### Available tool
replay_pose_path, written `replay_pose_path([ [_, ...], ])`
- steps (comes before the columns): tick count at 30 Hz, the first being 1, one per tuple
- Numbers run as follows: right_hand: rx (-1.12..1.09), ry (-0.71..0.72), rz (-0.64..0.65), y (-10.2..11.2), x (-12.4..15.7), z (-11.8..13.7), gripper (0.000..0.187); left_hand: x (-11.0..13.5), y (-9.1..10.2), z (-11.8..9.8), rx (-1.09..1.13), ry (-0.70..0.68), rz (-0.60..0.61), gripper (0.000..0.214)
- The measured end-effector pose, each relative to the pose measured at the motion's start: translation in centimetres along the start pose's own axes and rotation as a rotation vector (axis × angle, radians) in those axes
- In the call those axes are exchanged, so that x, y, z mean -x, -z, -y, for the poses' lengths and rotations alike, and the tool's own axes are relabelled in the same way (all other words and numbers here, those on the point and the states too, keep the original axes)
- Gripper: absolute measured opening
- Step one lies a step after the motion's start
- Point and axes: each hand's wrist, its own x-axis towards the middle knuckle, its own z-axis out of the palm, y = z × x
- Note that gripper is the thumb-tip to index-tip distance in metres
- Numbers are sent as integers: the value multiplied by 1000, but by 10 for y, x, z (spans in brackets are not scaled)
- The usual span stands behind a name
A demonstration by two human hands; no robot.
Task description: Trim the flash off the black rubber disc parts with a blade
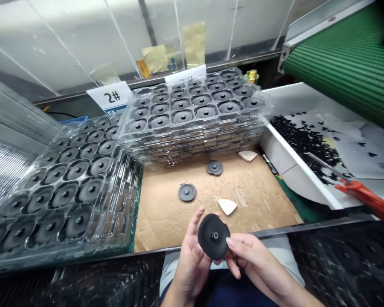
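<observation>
A black round disc (208, 245) with a small raised stem at its centre is held up at the table's front edge, its stem side towards me. My left hand (192, 260) cups it from the left and behind, fingers partly hidden. My right hand (251, 256) pinches its right rim between thumb and fingers. Beyond my hands, two similar dark discs, a nearer one (187, 196) and a farther one (214, 172), lie on the brown cardboard (160, 221). Close by sits a white rounded-triangle piece (228, 207); another pale triangular piece (247, 156) rests farther back.
Stacked clear trays full of discs stand at the back (192, 140) and left (112, 204). On the right, a white bin (294, 179) holds many small black pieces; an orange-handled tool (368, 197) lies across its edge. A green conveyor belt (345, 64) overhangs it.
</observation>
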Motion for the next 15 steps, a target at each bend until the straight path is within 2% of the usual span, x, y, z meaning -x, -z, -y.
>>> replay_pose_path([
  [4,32,4,13,-5,-7,-1,44,2,11,-7,71,28,5,73],
  [10,136,7,47,-9,-24,0,42,-1,20,-20,119,80,33,57],
  [15,227,-6,42,-13,-38,-3,43,-10,32,-18,267,56,64,50],
])
